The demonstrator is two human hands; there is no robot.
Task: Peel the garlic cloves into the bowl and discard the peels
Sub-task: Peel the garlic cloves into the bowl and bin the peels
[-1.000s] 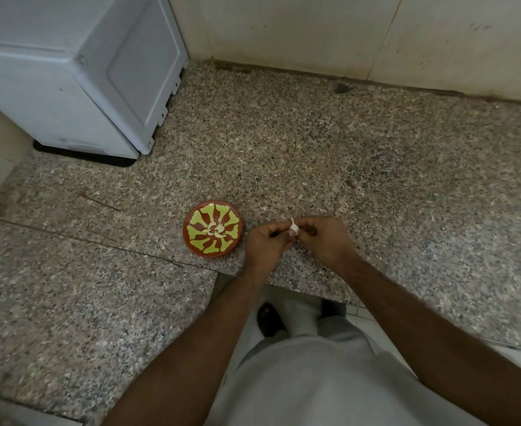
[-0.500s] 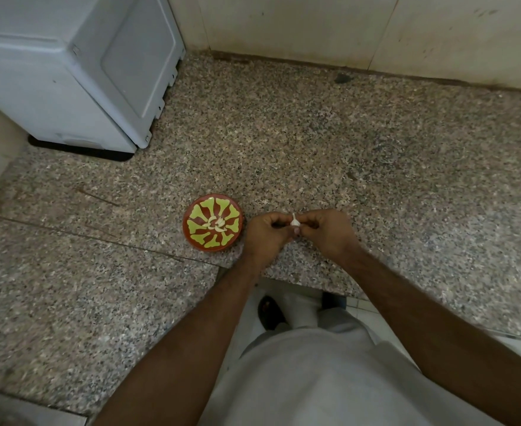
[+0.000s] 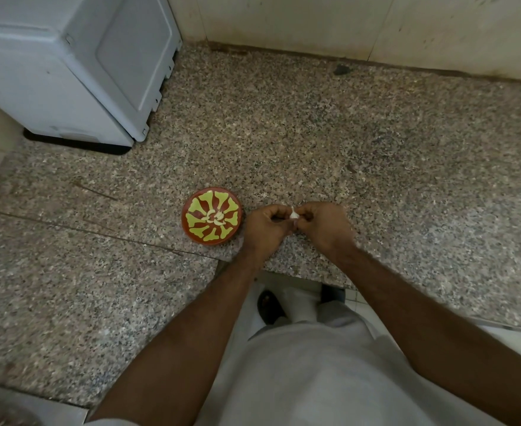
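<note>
A small red bowl (image 3: 195, 233) with a yellow-green pattern stands on the speckled granite counter (image 3: 314, 133), with a few pale garlic cloves (image 3: 216, 217) in its middle. Just right of the bowl, my left hand (image 3: 264, 230) and my right hand (image 3: 322, 226) meet above the counter's front edge. Both pinch one white garlic clove (image 3: 293, 214) between their fingertips. Its pointed tip sticks up between the two hands; the rest is hidden by the fingers.
A white appliance (image 3: 68, 66) stands at the back left of the counter on a black base. A tiled wall (image 3: 345, 23) runs along the back. The counter's front edge has a step near my hands, with the floor and my feet (image 3: 270, 305) below.
My hands stay together on the clove beside the bowl, with only small finger shifts. The view has drifted slightly.
</note>
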